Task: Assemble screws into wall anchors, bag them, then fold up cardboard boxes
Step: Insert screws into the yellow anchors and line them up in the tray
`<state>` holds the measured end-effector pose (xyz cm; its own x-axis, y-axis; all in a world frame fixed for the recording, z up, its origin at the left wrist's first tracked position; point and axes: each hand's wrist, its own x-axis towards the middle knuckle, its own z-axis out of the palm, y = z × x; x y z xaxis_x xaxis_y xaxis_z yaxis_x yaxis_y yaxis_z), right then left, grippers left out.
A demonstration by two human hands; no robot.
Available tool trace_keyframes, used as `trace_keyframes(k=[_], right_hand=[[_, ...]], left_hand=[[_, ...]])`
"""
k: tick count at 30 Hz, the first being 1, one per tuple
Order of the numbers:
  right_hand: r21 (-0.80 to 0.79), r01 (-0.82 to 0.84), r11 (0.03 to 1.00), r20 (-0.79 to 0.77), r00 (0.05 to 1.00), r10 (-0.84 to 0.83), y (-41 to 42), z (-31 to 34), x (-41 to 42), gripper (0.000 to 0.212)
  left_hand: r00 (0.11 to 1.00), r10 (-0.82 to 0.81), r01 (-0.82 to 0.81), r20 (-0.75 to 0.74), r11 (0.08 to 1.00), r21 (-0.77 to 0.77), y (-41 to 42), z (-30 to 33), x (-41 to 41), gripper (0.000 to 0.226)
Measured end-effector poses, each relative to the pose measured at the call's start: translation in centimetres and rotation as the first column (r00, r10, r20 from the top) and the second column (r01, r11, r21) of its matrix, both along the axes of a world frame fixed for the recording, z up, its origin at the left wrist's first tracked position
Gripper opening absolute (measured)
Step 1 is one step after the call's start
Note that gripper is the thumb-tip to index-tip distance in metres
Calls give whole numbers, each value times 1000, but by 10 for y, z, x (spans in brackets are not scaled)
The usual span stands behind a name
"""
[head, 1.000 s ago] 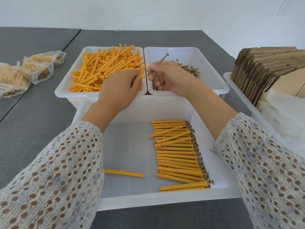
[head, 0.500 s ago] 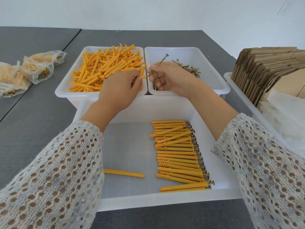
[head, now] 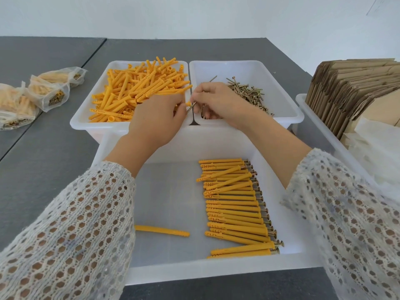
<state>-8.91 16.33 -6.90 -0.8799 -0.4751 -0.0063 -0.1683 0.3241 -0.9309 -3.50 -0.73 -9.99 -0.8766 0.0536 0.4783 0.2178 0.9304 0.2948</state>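
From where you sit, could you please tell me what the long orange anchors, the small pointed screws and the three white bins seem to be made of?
The long orange anchors look like moulded plastic: uniform matte colour, slotted and ribbed shafts. The small pointed screws seem metal with a brassy yellow finish, glinting on heads and threads. The white bins appear to be smooth, slightly translucent plastic with rounded rims.
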Motion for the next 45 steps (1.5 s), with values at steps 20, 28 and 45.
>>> trace_keyframes(k=[20, 28, 45], right_hand=[[-431, 357, 829, 140, 934, -329, -1, -3, 5, 29], [-454, 337, 825, 160, 942, -296, 0, -1, 6, 31], [-400, 226, 888, 85, 974, -210, 0, -4, 6, 28]], left_hand=[[998, -11, 12, -65, 1000, 18, 2, 2, 10, 27], [995, 3, 0, -95, 999, 36, 3, 1, 11, 26], [985, -36, 41, -170, 999, 21, 3, -2, 10, 23]])
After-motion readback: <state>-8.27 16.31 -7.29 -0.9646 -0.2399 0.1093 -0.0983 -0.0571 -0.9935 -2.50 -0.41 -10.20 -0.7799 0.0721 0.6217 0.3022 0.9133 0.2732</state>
